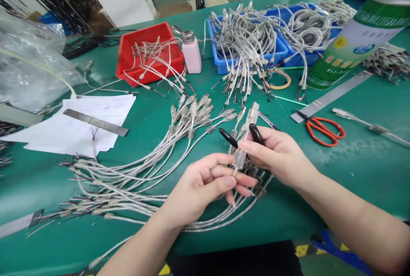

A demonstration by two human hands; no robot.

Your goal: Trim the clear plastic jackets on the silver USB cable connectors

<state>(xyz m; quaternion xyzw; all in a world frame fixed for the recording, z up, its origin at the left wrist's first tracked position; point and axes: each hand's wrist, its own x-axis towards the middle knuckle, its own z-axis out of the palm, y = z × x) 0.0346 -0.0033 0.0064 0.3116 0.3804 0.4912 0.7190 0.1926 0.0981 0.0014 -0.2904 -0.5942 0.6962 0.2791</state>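
My left hand (205, 186) is closed round a clear-jacketed USB cable, just below its ferrite bead (239, 159). The thumb and fingers of my right hand (272, 152) pinch the same cable between the bead and the USB plug (252, 113), which points up and away. Also within my right hand is a tool with two black handles (228, 138); its working end is hidden, so its kind is unclear. Beneath both hands lie more cables with beads. To the left stretches a bundle of similar cables (153, 160), plugs at the far end.
Behind stand a red bin (124, 60), a pink pump bottle (192, 56) and blue bins (221, 66) heaped with cables. At right are orange-handled scissors (323, 133), a steel ruler (333, 94) and a green can (349, 49). Papers (80, 139) lie left under another ruler (96, 123).
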